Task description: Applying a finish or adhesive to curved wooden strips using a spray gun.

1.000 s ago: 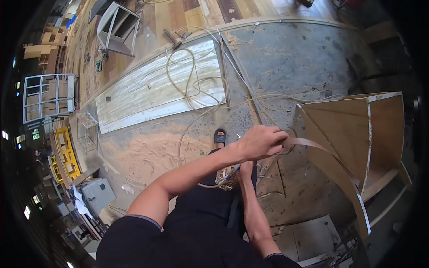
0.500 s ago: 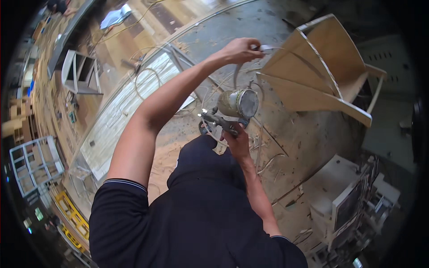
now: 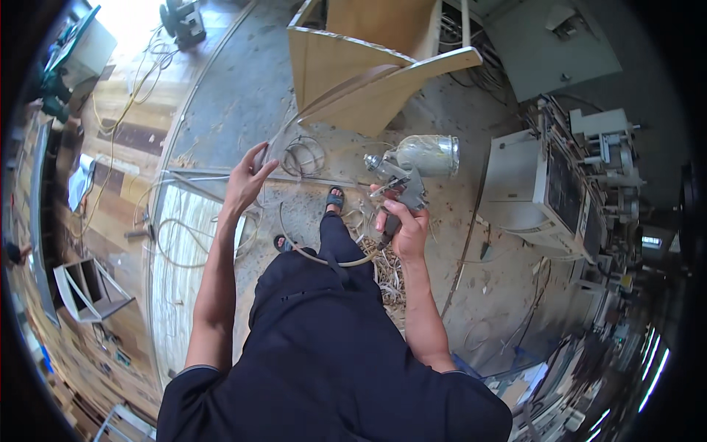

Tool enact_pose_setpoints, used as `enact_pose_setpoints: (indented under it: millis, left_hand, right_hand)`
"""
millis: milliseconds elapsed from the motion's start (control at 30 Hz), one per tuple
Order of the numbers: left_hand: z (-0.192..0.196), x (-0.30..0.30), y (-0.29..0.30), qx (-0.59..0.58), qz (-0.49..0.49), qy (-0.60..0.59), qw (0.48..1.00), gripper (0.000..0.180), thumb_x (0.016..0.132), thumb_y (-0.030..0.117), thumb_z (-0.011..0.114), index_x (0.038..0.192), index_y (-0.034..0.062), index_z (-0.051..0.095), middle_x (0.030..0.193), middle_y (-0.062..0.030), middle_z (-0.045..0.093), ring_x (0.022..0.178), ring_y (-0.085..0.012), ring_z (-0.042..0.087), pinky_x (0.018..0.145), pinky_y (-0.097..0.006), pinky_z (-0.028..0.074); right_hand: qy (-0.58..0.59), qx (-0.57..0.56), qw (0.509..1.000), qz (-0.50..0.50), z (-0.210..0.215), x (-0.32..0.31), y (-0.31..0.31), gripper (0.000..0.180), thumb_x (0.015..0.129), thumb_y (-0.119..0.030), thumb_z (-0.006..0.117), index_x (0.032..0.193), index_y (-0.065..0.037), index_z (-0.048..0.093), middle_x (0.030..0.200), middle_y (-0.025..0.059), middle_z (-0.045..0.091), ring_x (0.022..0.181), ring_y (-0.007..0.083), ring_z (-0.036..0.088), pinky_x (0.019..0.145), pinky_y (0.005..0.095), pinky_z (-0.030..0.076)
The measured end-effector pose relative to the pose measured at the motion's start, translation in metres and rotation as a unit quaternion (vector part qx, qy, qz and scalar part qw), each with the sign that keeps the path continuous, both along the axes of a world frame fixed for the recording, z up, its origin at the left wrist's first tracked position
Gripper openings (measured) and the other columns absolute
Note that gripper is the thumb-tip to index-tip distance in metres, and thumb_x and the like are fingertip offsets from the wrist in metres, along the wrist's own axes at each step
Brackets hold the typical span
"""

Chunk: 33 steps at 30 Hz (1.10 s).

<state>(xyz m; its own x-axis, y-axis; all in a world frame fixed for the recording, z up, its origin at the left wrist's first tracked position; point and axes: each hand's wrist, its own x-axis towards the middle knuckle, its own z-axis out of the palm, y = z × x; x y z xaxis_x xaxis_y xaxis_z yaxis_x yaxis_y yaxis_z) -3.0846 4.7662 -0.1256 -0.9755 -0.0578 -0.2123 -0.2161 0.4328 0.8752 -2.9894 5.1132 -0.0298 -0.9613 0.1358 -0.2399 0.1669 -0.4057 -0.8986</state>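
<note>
Right hand wrapped round handle of spray gun, cup beyond knuckles, hose curving leftward from below handle. Gun likely stiff, cup-heavy (fill hidden); handle safest hold. Left hand spread, nothing clearly grasped; brown strip beyond fingertips, probably light, springy, best pinched near end.

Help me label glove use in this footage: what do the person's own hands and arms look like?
The left hand and right hand are bare and ungloved. The forearms are uncovered too. Above them are short, dark sleeves with a thin, paler edge.
</note>
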Motion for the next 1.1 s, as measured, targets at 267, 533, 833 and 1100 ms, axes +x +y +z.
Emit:
enact_pose_setpoints:
  millis: [267, 533, 833, 1100]
  left_hand:
    - [-0.024, 0.002, 0.017, 0.111, 0.020, -0.054, 0.992, 0.072, 0.104, 0.033, 0.080, 0.166, 0.0152, 0.048, 0.090, -0.0031, 0.064, 0.076, -0.0120, 0.063, 0.070, -0.030, 0.052]
    - [-0.073, 0.001, 0.030, 0.074, -0.032, -0.138, 0.987, 0.091, 0.101, 0.046, 0.081, 0.168, 0.0031, 0.038, 0.131, -0.0220, 0.075, 0.118, -0.0257, 0.073, 0.098, -0.037, 0.056]
    - [0.070, 0.005, 0.084, 0.035, 0.040, 0.152, 0.987, 0.046, 0.101, 0.028, 0.081, 0.139, 0.0033, 0.071, 0.120, -0.0139, 0.076, 0.107, -0.0247, 0.073, 0.095, -0.040, 0.056]
    - [0.196, 0.028, 0.113, -0.267, -0.104, 0.387, 0.876, 0.086, 0.075, 0.044, 0.098, 0.145, 0.0078, 0.066, 0.134, -0.0129, 0.066, 0.118, -0.0317, 0.063, 0.103, -0.046, 0.044]
  right_hand:
    - [0.051, 0.138, 0.988, -0.051, 0.037, -0.013, 0.030, 0.026, 0.094, -0.004, 0.069, 0.118, 0.004, 0.074, 0.117, 0.0170, 0.081, 0.058, 0.0136, 0.061, 0.056, 0.0289, 0.051]
    - [-0.018, 0.276, 0.958, 0.080, 0.001, -0.028, 0.020, 0.023, 0.101, -0.014, 0.075, 0.118, 0.001, 0.076, 0.099, 0.0019, 0.077, 0.061, 0.0066, 0.058, 0.057, 0.0278, 0.048]
    - [0.258, 0.590, 0.759, 0.096, -0.044, -0.037, -0.015, 0.032, 0.096, -0.021, 0.083, 0.121, -0.002, 0.074, 0.113, 0.0198, 0.074, 0.091, 0.0366, 0.075, 0.079, 0.0507, 0.063]
    - [0.220, 0.625, 0.715, 0.221, -0.050, -0.047, -0.056, 0.054, 0.080, -0.018, 0.083, 0.126, 0.000, 0.062, 0.123, 0.0175, 0.065, 0.094, 0.0327, 0.077, 0.073, 0.0440, 0.064]
